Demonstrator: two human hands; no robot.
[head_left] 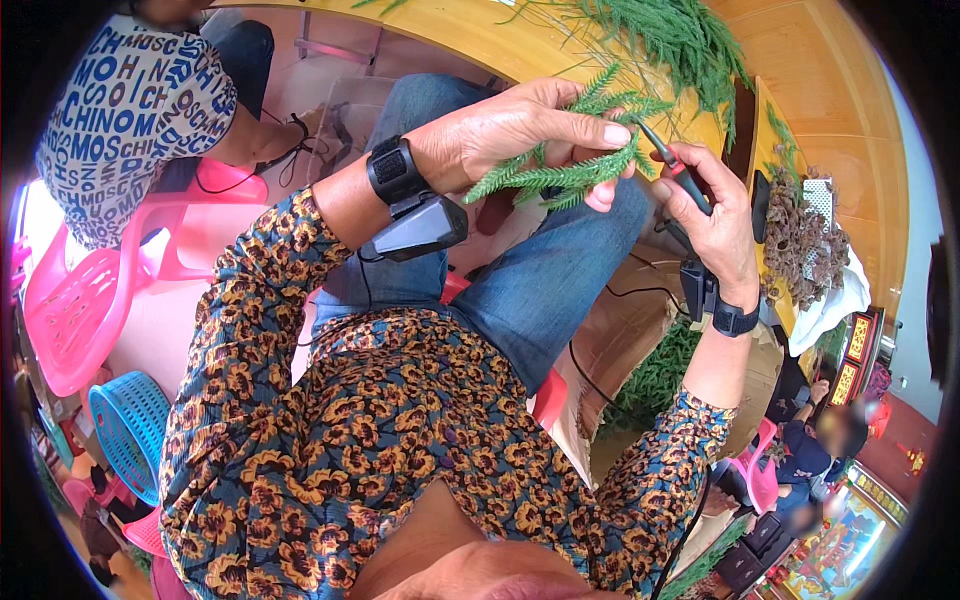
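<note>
My left hand [545,130] is closed around a green needle-leaved sprig [575,178], its fronds fanning out on both sides of the fingers. In my right hand [715,215] is a small pair of pliers or snips [683,180] with red and black handles. Their dark, narrow jaws reach up to the sprig's stem beside my left fingertips. Whether the jaws touch the stem I cannot tell. Both hands are raised above my knees, close to the table edge.
A yellow table [460,28] curves across the far side, bearing a heap of green sprigs [665,45]. Dried brown plant pieces [800,250] lie at right. A cardboard box [600,400] holds more greenery. Pink chairs [90,300], a blue basket [130,425] and a seated person [140,120] are left.
</note>
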